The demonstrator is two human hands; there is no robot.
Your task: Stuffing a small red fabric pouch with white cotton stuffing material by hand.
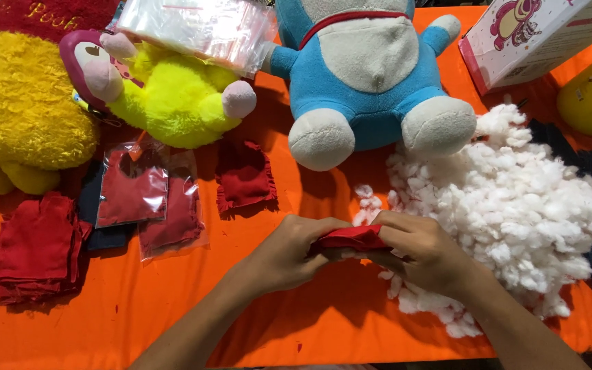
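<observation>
Both hands, left [289,255] and right [423,250], pinch a red pouch [351,237] over the orange tabletop [173,308], beside the stuffing [515,205]. One pouch [244,175] lies finished, two bagged [149,199]; cut squares [32,250] wait.

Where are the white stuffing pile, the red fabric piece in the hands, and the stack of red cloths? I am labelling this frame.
white stuffing pile [515,205]: head view, middle of the heap.
red fabric piece [351,237]: head view, top fold between both hands.
stack of red cloths [32,247]: head view, top cloth.
</observation>
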